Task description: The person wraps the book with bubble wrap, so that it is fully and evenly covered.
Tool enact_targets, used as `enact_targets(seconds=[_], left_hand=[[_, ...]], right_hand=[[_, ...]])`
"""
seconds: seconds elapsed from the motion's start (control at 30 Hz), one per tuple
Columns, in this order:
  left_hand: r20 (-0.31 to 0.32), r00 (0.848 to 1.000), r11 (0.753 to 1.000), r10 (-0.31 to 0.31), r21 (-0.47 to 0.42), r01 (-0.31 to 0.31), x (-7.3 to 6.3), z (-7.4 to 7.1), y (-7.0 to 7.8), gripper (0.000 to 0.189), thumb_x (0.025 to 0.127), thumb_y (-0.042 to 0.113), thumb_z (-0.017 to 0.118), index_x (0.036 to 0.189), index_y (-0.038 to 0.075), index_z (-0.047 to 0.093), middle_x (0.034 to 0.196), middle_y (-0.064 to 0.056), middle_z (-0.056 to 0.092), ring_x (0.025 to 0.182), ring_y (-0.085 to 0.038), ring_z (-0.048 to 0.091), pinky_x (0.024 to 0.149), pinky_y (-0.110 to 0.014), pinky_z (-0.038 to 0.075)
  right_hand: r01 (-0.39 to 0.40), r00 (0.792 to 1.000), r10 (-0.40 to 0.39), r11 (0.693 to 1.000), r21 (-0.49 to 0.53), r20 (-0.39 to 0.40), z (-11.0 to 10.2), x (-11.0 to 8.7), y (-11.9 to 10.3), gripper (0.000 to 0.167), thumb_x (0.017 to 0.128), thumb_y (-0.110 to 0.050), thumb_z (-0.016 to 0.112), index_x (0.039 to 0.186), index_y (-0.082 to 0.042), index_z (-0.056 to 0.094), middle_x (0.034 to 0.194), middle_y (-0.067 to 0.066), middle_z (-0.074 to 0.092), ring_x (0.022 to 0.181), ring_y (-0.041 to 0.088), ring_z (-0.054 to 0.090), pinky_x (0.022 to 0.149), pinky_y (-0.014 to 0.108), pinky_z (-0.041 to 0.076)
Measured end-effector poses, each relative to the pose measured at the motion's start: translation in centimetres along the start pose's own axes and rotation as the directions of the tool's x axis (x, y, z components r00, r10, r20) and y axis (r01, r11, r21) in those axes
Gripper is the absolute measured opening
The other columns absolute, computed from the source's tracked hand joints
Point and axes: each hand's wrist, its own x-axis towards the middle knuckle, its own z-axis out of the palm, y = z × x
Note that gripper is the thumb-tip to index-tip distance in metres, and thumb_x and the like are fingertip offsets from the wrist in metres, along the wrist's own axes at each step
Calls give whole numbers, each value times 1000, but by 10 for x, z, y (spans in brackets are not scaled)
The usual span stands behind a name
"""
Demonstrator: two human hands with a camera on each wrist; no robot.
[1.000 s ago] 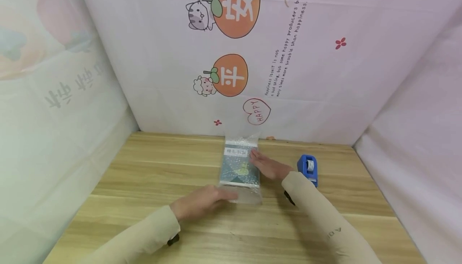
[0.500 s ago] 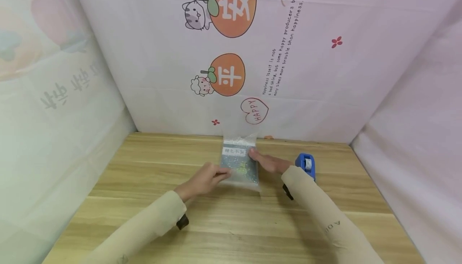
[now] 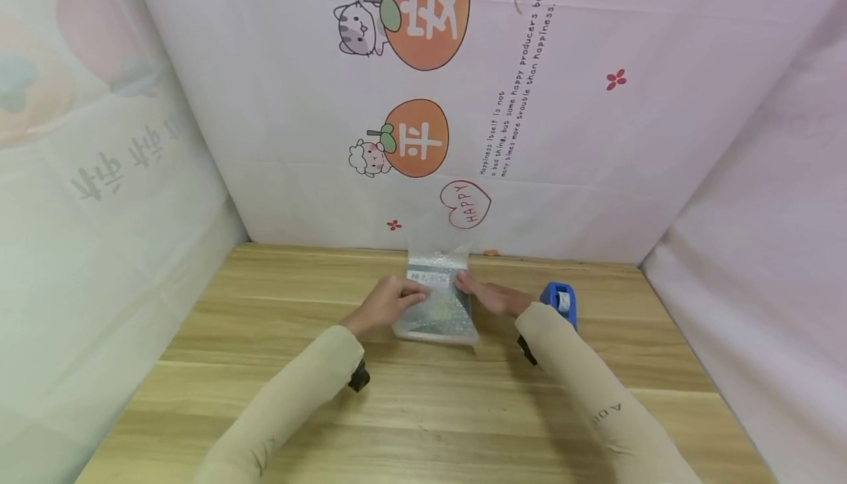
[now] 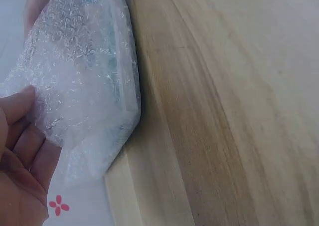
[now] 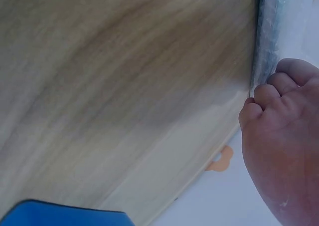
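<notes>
A flat teal book or box point(image 3: 461, 300) with a pale title strip lies near the table's back edge; which of the two it is, I cannot tell. Clear bubble wrap point(image 3: 437, 328) lies under and over it, running up against the back wall. My left hand point(image 3: 387, 301) pinches the wrap's edge between thumb and fingers above the cover; the left wrist view shows the bubble wrap point(image 4: 75, 91) raised there. At the item's upper right side, my right hand point(image 3: 492, 296) rests its fingertips on the wrapped edge. In the right wrist view the right hand's fingertips point(image 5: 294, 71) partly hide that edge.
A blue tape dispenser point(image 3: 559, 301) with a roll of tape stands to the right of my right hand, partly behind the sleeve. Printed cloth walls point(image 3: 317, 175) enclose the wooden table point(image 3: 423, 425) at the back and both sides.
My left hand has carried the near flap of bubble wrap up and away from me, folding it over the cover. The right hand has stayed on the item's right side.
</notes>
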Motion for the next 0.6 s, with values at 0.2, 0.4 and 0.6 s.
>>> enact_targets(seconds=[0.2, 0.4, 0.6], left_hand=[[-14, 1000, 998, 1, 58, 0, 8, 7, -11, 23, 103, 11, 67, 121, 4, 79, 122, -11, 79, 107, -21, 78, 90, -31, 65], [-40, 997, 988, 71, 138, -65, 11, 15, -21, 22, 101, 8, 69, 119, 1, 79, 118, -13, 80, 108, -25, 78, 95, -40, 64], [-60, 997, 985, 58, 163, -48, 9, 18, -25, 22, 100, 11, 71, 119, 4, 80, 116, -11, 81, 105, -23, 79, 93, -42, 64]], right_hand=[[-23, 1000, 23, 1000, -8, 4, -2, 1, 0, 81, 107, -69, 2, 168, -21, 25, 178, 6, 11, 166, 40, 6, 132, 68, 5], [-45, 999, 45, 999, -1, -13, -1, -2, 0, 79, 107, -71, 7, 167, -24, 28, 178, 5, 15, 165, 40, 9, 133, 67, 7], [-110, 992, 111, 994, 22, -56, 1, -3, -2, 95, 100, -84, 15, 170, -21, 22, 178, 14, 16, 163, 46, 15, 131, 69, 13]])
